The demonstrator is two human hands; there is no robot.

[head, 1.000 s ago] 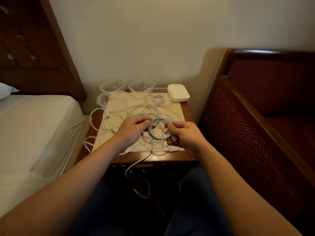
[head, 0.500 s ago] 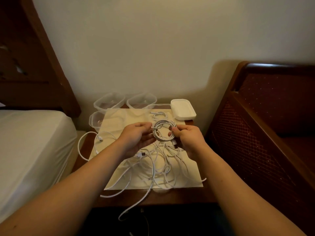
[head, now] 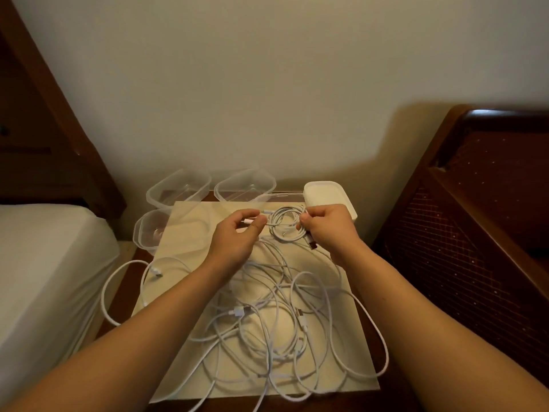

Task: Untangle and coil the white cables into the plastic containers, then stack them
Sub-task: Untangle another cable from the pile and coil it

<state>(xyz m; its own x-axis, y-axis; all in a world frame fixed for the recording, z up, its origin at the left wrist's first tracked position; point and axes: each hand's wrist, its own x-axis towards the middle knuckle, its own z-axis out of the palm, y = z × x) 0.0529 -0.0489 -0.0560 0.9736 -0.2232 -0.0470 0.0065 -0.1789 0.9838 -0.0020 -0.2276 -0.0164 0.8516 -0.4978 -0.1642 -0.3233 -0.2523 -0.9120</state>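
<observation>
While both hands (head: 234, 242) (head: 329, 230) pinch, their grip holds the coiled cable (head: 286, 223).

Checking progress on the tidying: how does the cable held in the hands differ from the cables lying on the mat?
The held cable is wound into a small neat coil and lifted, gripped by the left hand and right hand. The loose cables sprawl tangled in wide loops on the mat. Both are white.

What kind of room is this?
Probably a bedroom: a bed with a white sheet stands on the left, its wooden headboard against the wall, and a small bedside table sits beside it.
</observation>
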